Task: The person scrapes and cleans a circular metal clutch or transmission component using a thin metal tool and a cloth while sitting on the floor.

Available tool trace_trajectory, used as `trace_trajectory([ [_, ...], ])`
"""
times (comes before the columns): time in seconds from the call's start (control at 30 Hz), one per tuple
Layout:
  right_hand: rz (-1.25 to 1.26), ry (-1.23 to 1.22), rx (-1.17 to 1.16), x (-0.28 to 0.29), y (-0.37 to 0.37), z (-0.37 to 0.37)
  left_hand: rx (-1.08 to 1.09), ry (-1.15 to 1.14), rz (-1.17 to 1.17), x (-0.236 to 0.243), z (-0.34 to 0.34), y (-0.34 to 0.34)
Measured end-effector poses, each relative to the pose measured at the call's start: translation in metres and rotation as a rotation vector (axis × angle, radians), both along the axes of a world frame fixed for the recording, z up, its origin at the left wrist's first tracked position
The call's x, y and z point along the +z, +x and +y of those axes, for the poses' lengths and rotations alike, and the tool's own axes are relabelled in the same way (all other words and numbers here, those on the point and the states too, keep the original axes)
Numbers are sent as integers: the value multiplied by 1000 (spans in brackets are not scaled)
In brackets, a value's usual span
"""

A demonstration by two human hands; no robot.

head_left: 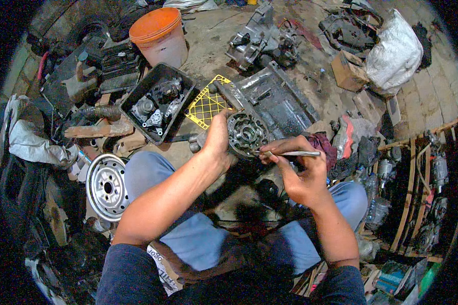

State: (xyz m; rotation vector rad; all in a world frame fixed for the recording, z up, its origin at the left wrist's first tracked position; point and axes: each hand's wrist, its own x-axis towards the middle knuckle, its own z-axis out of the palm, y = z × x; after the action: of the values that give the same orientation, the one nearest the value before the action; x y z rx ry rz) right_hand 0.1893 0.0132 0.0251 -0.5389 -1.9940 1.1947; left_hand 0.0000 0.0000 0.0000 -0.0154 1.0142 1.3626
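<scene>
My left hand (219, 140) grips a round metal housing (248, 133) by its left side. Its open face is tilted up, showing a ring-shaped centre with several holes around it. In my right hand (305, 175) is a slim metal rod-like tool (303, 153), pinched between thumb and fingers. The tool's inner end is at the lower right rim of the housing; my fingers hide whether it touches. Just beyond lies a large dark metal casing (277, 99), and a yellow plastic grid (208, 101) sits left of it.
A black bin (160, 133) of metal parts stands left of the grid, with an orange-lidded bucket (160, 38) behind. A steel wheel rim (107, 187) leans by my left knee. Farther off are a gearbox-like part (254, 40), a cardboard box (349, 71) and a white sack (395, 53).
</scene>
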Motion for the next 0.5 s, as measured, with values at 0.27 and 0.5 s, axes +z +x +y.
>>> trace_trajectory([
  [0.27,-43,-172,-74,-3,-6,-1,-104,-2,-19,3,-3,-4],
  [0.5,-160,-8,-47,3,-6,2,-80,-35,31,2,-2,1],
])
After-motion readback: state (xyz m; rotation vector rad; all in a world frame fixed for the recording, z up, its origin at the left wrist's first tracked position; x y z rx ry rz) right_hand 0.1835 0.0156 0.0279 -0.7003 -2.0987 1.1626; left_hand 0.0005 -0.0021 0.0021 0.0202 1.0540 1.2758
